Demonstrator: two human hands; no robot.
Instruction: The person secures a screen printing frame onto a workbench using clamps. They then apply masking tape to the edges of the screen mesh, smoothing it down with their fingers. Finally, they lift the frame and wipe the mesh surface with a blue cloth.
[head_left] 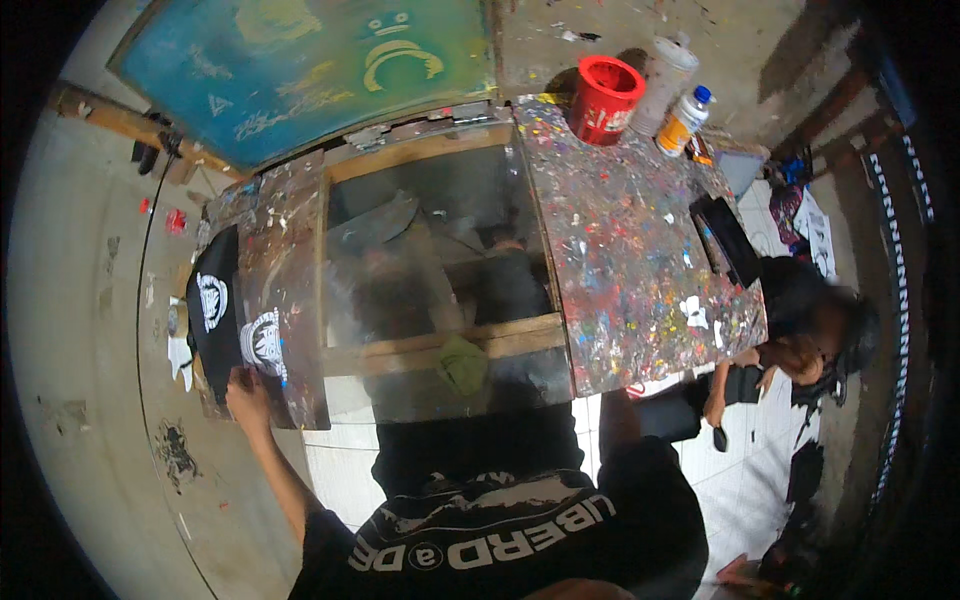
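Note:
My left hand (247,392) reaches out to the left edge of the paint-spattered print table (630,250) and grips the lower edge of a black cloth (215,335). The cloth lies over the table's left end and bears two white printed designs (264,343). My right forearm (615,415) runs up to the table's near edge, where the hand is hidden. A glass panel in a wooden frame (430,255) fills the middle of the table, with a green rag (462,362) on its near rail.
A blue-green printing screen (300,70) stands tilted up at the back. At the far right corner stand a red bucket (605,98), a white container (665,70) and a blue-capped bottle (683,120). A black flat object (728,240) lies on the right side. Another person (820,340) sits on the floor at the right.

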